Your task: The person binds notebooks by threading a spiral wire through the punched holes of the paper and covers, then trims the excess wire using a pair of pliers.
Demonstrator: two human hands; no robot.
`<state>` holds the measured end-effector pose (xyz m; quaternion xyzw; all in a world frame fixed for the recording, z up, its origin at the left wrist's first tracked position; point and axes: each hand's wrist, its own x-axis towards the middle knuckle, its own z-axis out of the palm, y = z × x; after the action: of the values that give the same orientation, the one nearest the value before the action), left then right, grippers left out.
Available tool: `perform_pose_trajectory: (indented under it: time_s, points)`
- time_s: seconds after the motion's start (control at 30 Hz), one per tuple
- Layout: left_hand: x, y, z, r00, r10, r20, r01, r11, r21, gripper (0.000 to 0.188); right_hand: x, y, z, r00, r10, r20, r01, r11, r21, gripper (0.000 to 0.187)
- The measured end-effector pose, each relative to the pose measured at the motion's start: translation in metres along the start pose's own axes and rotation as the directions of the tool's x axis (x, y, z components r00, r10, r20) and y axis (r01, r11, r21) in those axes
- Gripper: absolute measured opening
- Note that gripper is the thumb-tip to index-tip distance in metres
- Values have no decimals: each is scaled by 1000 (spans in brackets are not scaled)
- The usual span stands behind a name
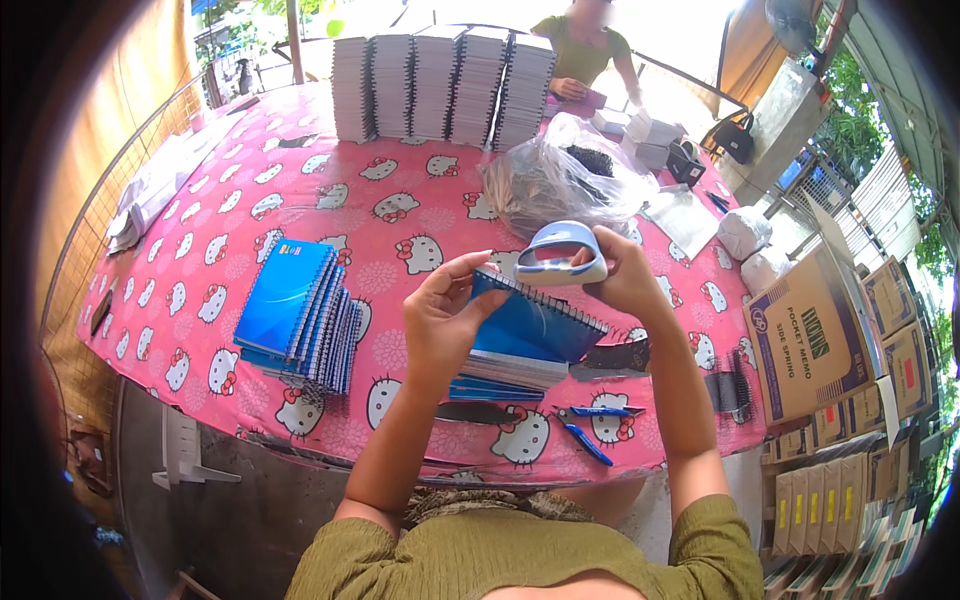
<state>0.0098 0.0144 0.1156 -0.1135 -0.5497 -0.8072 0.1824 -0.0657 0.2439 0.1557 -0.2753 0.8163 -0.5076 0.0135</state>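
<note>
My left hand (445, 312) pinches the corner of a blue spiral notebook (535, 325), tilted up with its wire binding along the top edge. Under it lie more blue notebooks (490, 387). In my right hand (625, 272) is a blue and white loop-shaped tool (560, 252), held just above the notebook's binding; its exact kind is unclear. Left of my hands stands an uneven stack of blue spiral notebooks (290, 300). Pliers with blue handles (590, 432) lie near the table's front edge, their jaws apart.
Tall stacks of spiral-bound pages (440, 88) stand at the back, beside a clear plastic bag (560, 180) of dark wire pieces. Across the pink patterned table (200, 320) a person (590, 55) works. Cardboard boxes (815, 335) flank the right side. Dark wire pieces (727, 398) lie nearby.
</note>
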Motion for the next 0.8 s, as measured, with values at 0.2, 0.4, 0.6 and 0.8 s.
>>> perform_pose_trajectory:
  time_s: [0.2, 0.4, 0.6, 0.8]
  points:
    - [-6, 5, -6, 994, -103, -28, 102, 994, -37, 39, 2, -8, 11, 1000, -24, -10, 22, 991, -132, 38]
    - [-4, 10, -14, 988, -141, 58, 146, 986, -85, 25, -32, 67, -3, 887, 135, -441, -438, 545, -715, 39]
    - [-6, 41, 13, 895, 432, 110, -445, 845, 296, 18, -118, 93, 6, 931, 4, -365, -304, 562, -769, 48]
    - [-46, 22, 11, 754, 494, 433, -653, 638, 409, 22, -210, 28, 77, 968, 168, -187, -242, 823, -513, 56]
